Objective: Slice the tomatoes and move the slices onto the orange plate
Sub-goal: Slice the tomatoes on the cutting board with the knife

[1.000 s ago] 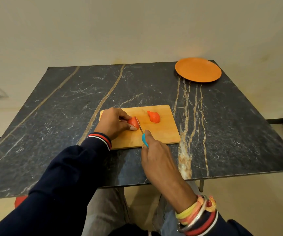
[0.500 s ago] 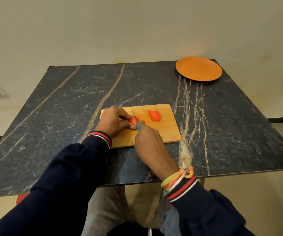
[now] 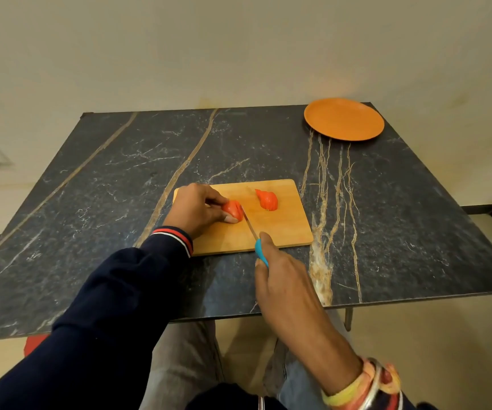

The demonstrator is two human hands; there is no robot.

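While your left hand (image 3: 197, 209) is gripping a tomato piece (image 3: 233, 210) on the cutting board (image 3: 286, 229), your right hand (image 3: 280, 272) is gripping the knife (image 3: 253, 235) against it.

Soft dim warm light, faint shadows, wide-angle edge distortion, slight blur

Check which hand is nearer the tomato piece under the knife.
Left. The left hand holds the tomato piece; the right hand is apart from it, toward the person, gripping the knife handle.
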